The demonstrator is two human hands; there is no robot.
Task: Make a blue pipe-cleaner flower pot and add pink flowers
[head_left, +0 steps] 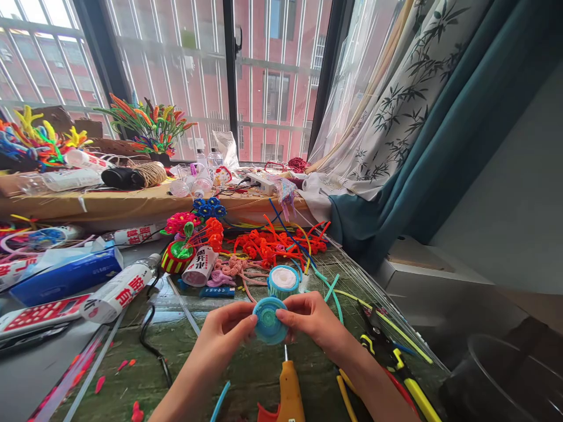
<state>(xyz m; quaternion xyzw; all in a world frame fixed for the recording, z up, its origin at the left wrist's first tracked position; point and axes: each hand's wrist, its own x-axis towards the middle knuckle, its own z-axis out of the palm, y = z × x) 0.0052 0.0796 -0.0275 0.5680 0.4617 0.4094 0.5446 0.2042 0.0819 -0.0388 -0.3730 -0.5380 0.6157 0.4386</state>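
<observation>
Both my hands hold one small round blue cap-like disc (268,320) above the green table (185,375). My left hand (222,340) pinches its left edge, fingers closed on it. On the other side, my right hand (310,319) grips the right edge with thumb and fingers. Just behind the disc stands a teal-wrapped cap with a white top (283,281). A yellow glue gun (290,391) lies below my hands, nozzle pointing up toward the disc.
Orange and red pipe-cleaner knots (268,245) and pipe-cleaner flowers (193,225) lie behind. Plastic bottles (118,291) lie at left. Pliers and yellow-handled cutters (396,357) rest at right. A cluttered windowsill (132,202) and curtains (417,117) stand beyond.
</observation>
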